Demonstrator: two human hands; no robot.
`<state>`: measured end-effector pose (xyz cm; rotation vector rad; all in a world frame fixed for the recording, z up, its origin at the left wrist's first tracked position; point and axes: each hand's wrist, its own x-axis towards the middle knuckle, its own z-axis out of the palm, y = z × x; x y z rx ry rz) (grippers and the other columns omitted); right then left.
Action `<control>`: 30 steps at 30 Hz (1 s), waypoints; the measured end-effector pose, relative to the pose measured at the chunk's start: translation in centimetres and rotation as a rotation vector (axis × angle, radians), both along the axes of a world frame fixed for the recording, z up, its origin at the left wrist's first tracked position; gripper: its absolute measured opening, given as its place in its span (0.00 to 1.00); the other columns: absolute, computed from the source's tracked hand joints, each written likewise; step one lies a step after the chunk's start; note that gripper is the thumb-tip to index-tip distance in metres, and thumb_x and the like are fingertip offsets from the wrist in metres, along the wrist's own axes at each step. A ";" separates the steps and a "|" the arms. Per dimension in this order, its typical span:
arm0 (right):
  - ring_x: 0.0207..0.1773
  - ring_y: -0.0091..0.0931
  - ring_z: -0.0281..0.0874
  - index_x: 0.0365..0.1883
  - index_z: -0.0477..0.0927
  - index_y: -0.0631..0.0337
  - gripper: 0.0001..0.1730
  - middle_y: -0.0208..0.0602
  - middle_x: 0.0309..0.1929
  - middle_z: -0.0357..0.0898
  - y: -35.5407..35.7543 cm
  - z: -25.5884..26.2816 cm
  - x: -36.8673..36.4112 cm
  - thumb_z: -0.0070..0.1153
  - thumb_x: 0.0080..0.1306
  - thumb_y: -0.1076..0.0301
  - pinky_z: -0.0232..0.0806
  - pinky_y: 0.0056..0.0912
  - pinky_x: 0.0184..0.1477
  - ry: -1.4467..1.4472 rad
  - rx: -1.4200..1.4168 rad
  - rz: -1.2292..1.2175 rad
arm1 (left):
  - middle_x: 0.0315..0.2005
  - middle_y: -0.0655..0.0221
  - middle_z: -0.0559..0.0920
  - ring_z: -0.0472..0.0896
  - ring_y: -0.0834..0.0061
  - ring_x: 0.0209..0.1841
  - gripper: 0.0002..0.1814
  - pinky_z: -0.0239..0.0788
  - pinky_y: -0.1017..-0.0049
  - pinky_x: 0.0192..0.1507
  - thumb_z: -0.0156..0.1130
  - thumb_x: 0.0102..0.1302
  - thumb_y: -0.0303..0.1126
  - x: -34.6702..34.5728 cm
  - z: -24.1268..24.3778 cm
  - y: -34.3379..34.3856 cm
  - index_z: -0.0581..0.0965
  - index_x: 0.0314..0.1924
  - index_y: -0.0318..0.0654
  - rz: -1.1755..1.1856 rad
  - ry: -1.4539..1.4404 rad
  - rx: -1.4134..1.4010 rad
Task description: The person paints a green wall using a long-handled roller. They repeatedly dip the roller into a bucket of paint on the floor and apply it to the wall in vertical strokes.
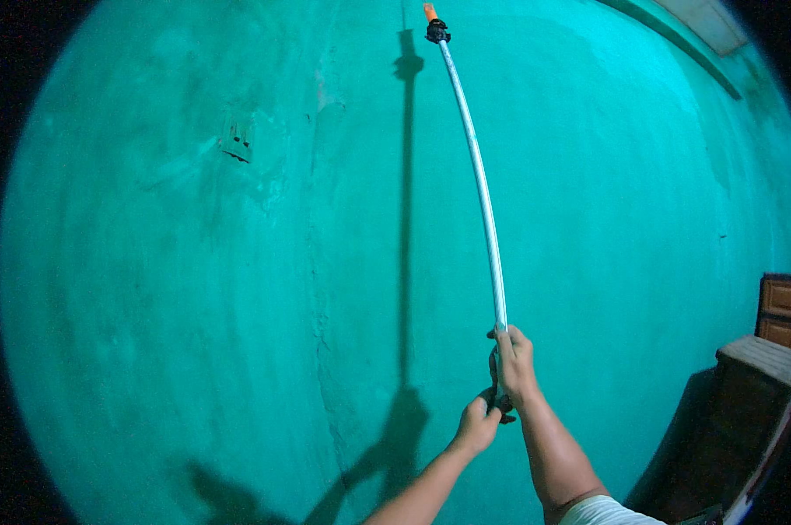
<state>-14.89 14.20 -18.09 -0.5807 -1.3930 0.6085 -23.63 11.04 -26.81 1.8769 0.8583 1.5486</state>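
My right hand [517, 369] is closed around a long, pale metal pole [481, 180] near its lower end. Just below it, my left hand [478, 428] grips the black wrapping or fitting [506, 408] at the bottom of the pole; the fingers partly hide it. Raised upward, the pole leans slightly left toward the top. At its upper end sits a bunched black wrapping [438, 31], and out of this sticks an orange piece [430, 11]. Whether that tip touches the wall cannot be told.
A green-painted wall [599, 216] with a vertical crack [320, 341] fills most of the view. Left of the pole is a switch or socket plate [239, 139]. A dark cabinet-like piece [730, 407] and a brown panelled wooden piece [781, 308] stand at right. A ledge [674, 46] runs along the upper right.
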 end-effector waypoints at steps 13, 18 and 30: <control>0.15 0.18 0.61 0.37 0.74 0.65 0.20 0.23 0.16 0.61 -1.0 10.2 -7.1 0.43 0.71 0.54 0.55 0.26 0.16 -0.106 0.203 0.011 | 0.39 0.60 0.79 0.79 0.72 0.40 0.14 0.76 0.70 0.40 0.45 0.62 0.20 -5.6 10.3 -2.6 0.73 0.47 0.24 0.081 -0.145 0.049; 0.15 0.20 0.63 0.35 0.72 0.65 0.21 0.27 0.14 0.64 -1.0 13.2 -8.7 0.44 0.70 0.52 0.56 0.28 0.16 -0.145 0.079 0.004 | 0.38 0.61 0.79 0.79 0.73 0.38 0.12 0.76 0.69 0.37 0.46 0.65 0.24 -6.8 11.7 -1.2 0.74 0.44 0.25 0.087 -0.213 0.077; 0.33 0.52 0.75 0.33 0.72 0.70 0.24 0.60 0.27 0.75 2.6 5.6 -8.3 0.45 0.69 0.52 0.64 0.50 0.34 -0.252 0.097 -0.254 | 0.30 0.74 0.77 0.70 0.83 0.28 0.13 0.62 0.78 0.29 0.45 0.61 0.24 -5.6 5.4 -0.5 0.77 0.42 0.36 0.016 -0.286 -0.011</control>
